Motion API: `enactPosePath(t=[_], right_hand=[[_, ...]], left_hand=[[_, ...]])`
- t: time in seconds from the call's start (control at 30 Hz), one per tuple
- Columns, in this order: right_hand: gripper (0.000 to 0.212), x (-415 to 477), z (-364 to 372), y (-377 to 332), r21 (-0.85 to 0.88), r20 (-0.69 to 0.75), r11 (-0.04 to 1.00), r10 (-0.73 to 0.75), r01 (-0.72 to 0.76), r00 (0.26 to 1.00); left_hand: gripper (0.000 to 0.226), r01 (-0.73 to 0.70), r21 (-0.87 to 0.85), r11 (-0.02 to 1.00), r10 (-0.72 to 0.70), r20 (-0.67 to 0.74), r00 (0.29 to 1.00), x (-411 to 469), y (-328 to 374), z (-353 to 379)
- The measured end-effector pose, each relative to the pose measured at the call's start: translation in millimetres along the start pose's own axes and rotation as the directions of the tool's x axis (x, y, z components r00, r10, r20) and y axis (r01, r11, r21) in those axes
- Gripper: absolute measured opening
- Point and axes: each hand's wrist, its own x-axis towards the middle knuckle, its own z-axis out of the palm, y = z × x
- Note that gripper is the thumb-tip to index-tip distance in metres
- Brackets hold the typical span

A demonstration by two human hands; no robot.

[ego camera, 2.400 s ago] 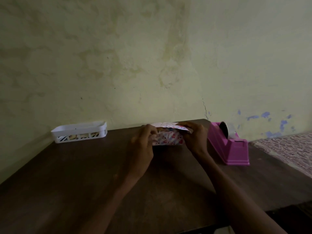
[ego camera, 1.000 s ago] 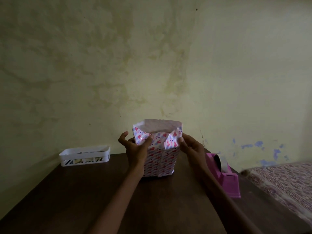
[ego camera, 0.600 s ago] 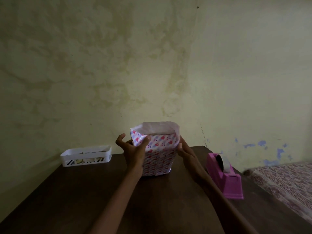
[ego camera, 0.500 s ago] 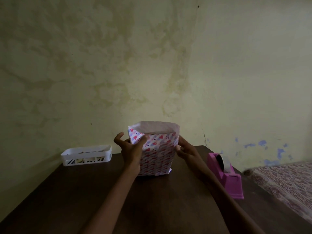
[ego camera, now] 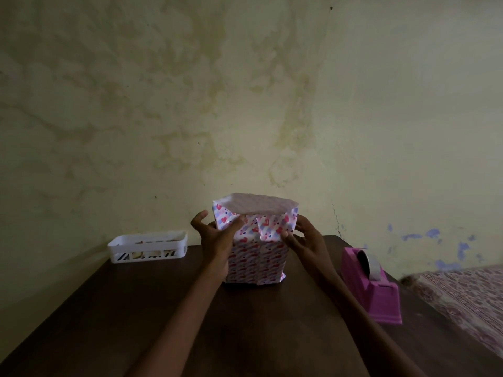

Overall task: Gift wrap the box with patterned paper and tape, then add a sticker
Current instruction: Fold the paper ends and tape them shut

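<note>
Patterned paper [ego camera: 258, 257] between left hand [ego camera: 216, 242], right hand [ego camera: 307, 240] — box hidden

Glossy patterned paper [ego camera: 257, 257], dark wooden table [ego camera: 245, 322], white plastic basket [ego camera: 148, 247].

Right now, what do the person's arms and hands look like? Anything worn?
Both forearms are bare to the frame's edge: no sleeves show. The left hand and right hand wear no gloves; no watch, bracelet or ring is visible in the dim light.
</note>
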Motion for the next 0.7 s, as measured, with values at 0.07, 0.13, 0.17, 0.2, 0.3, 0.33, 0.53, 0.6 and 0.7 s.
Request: enactPosePath(t=[0.07,0.13,0.17,0.2,0.3,0.33,0.53,0.6,0.7], right_hand=[[0.035,0.1,4.3,2.1,0.025,-0.02,0.999,0.029,-0.029,0.999],[0.034,-0.1,9.5,3.4,0.06,-0.036,0.997,0.058,-0.055,0.998],[0.034,0.0,12.2,4.4,0.077,-0.047,0.995,0.074,-0.071,0.996],[0.035,0.1,14.6,5.8,0.092,-0.072,0.993,0.085,-0.078,0.994],[0.048,0.5,20.1,9.4,0.094,-0.178,0.991,0.111,-0.096,0.978],[0.048,1.5,21.0,10.6,0.076,-0.22,0.992,0.118,-0.104,0.968],[0.021,3.4,28.1,11.8,-0.025,-0.305,0.988,0.14,-0.155,0.942],[0.02,3.8,28.5,11.3,-0.023,-0.318,0.985,0.155,-0.171,0.935],[0.015,6.2,29.8,7.2,-0.02,-0.363,0.983,0.161,-0.18,0.918]], left_hand=[[0.082,-0.003,0.004,1.0,0.003,0.004,1.0,-1.9,-1.1,0.5],[0.081,-0.015,0.005,1.0,0.015,0.008,1.0,-5.2,-2.2,2.1],[0.081,-0.021,0.005,1.0,0.021,0.008,1.0,-7.0,-3.1,3.0],[0.081,-0.026,0.011,1.0,0.026,0.008,1.0,-8.5,-4.6,3.8],[0.08,-0.045,0.027,0.999,0.044,0.025,0.999,-14.1,-9.6,6.3],[0.081,-0.049,0.027,0.998,0.048,0.033,0.998,-15.6,-12.2,7.4],[0.08,-0.115,0.053,0.992,0.113,0.034,0.993,-19.2,-25.3,6.0],[0.079,-0.123,0.052,0.991,0.122,0.032,0.992,-19.2,-25.5,5.1],[0.082,-0.143,0.076,0.987,0.14,0.044,0.989,-23.8,-23.6,5.5]])
